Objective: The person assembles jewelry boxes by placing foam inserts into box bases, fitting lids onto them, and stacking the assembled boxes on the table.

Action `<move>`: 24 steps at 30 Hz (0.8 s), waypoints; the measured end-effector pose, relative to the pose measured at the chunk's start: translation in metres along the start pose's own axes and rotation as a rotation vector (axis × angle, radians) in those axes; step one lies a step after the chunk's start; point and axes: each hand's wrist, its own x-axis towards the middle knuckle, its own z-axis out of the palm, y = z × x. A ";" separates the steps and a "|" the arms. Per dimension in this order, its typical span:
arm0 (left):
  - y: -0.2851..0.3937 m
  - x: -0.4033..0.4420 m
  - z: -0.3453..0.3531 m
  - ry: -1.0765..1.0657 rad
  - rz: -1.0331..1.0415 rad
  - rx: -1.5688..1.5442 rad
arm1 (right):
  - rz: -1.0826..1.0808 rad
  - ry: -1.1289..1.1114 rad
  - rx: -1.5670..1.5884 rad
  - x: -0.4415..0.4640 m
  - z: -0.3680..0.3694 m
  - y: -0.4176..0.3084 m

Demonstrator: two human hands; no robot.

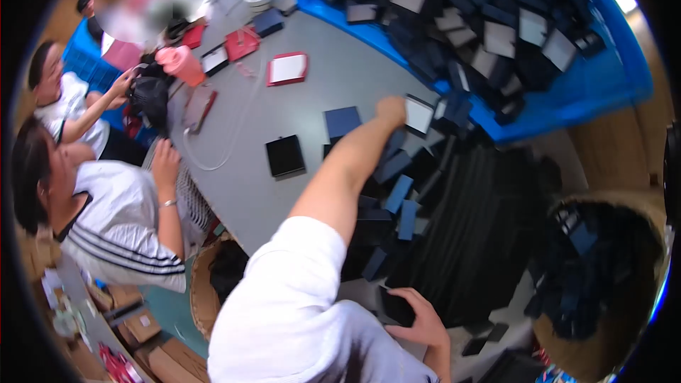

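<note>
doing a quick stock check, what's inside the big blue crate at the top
The blue crate holds a heap of small dark boxes, several showing pale faces. A bare blue patch shows at picture right. Whatever lies beneath the top layer is covered.

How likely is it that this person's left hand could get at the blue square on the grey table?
Probably yes: the blue square lies close to the left hand, nothing seems to rest on it, and only the left forearm passes by its edge.
</note>
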 end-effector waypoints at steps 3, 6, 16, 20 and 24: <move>-0.014 0.000 -0.016 0.208 -0.022 -0.333 | 0.110 0.133 0.223 -0.017 -0.004 0.019; 0.002 -0.074 -0.102 0.446 -0.040 -0.754 | 0.158 0.359 0.371 -0.021 -0.003 0.038; 0.055 -0.331 -0.138 -0.540 0.219 -1.202 | -0.298 0.648 -0.463 0.045 -0.020 -0.025; 0.061 -0.349 -0.115 -0.566 0.134 -1.303 | -0.341 0.601 -0.495 0.032 -0.016 -0.014; 0.068 -0.359 -0.112 -0.550 0.200 -1.288 | -0.316 0.503 -0.665 0.017 -0.016 -0.003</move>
